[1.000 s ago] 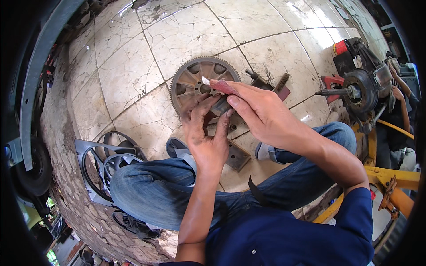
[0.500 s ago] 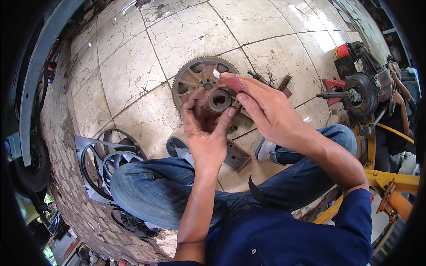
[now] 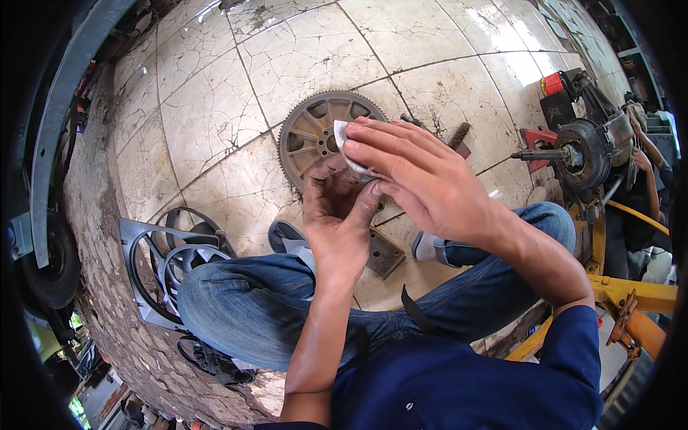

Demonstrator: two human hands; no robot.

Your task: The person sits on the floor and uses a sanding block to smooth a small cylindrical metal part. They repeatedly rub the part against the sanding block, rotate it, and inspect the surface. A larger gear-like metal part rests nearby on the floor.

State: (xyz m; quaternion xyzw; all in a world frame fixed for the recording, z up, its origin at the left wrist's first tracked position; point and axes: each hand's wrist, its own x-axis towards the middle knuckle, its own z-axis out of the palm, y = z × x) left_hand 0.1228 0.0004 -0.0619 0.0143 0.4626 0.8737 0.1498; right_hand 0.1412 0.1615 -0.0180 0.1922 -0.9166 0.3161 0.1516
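Observation:
My left hand (image 3: 335,226) is held over the floor with its dirty fingers curled around a round hollow metal part, now almost entirely hidden. My right hand (image 3: 437,183) lies across the top of that part, its fingers pressing a piece of sandpaper (image 3: 341,136) over it. Only the paper's pale back shows, bent along the fingertips. Just beyond both hands, a large toothed flywheel (image 3: 297,140) lies flat on the tiles. A metal plate with holes (image 3: 385,253) rests below my right hand.
On the right stand a hub assembly with a shaft (image 3: 577,154) and a yellow frame (image 3: 634,292). Another person's hand (image 3: 640,158) is behind the hub. A fan shroud (image 3: 147,276) lies left of my knee. A brush-like rod (image 3: 459,134) is past my right hand.
My right hand has come left and down, laying the sandpaper over the round metal part. The part's open end and the paper's reddish face, both visible before, are now covered.

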